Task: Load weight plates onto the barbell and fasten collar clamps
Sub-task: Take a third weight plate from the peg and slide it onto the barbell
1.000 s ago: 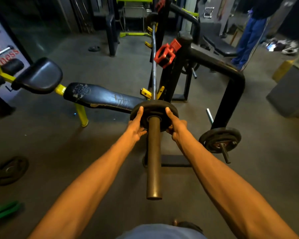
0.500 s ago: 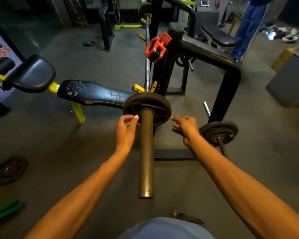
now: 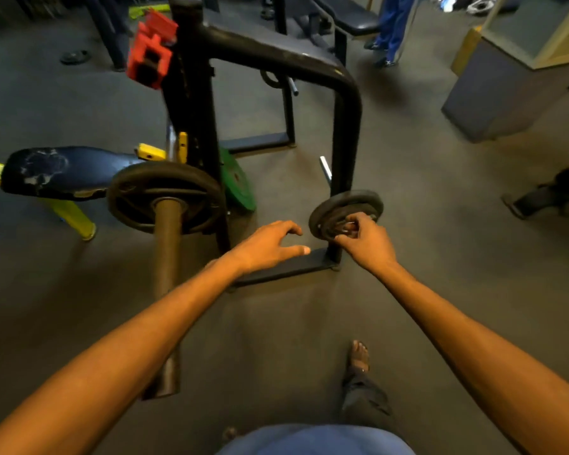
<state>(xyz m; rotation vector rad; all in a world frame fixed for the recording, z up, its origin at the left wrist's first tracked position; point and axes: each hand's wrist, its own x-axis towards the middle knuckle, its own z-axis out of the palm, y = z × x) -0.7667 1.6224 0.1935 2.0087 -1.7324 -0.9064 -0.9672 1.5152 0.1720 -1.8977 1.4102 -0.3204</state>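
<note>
The barbell sleeve (image 3: 167,277) points toward me with one black weight plate (image 3: 138,198) pushed on at its far end. A red collar clamp (image 3: 150,50) hangs on the black rack upright. A small black weight plate (image 3: 358,201) sits on a storage peg low on the rack's right post. My right hand (image 3: 363,239) is closed around that plate's centre and lower rim. My left hand (image 3: 270,243) hovers open just left of it, fingers spread, touching nothing.
The black rack frame (image 3: 345,103) stands between bar and storage peg. A green plate (image 3: 239,188) leans behind the upright. A torn bench pad (image 3: 60,172) lies left. Another person's legs (image 3: 391,27) stand at the back. A grey box (image 3: 493,90) is far right. My foot (image 3: 360,354) is below.
Both hands let go of the plate on the barbell and swung right. My right hand has taken hold of the small plate on the rack peg; the view has turned right and down.
</note>
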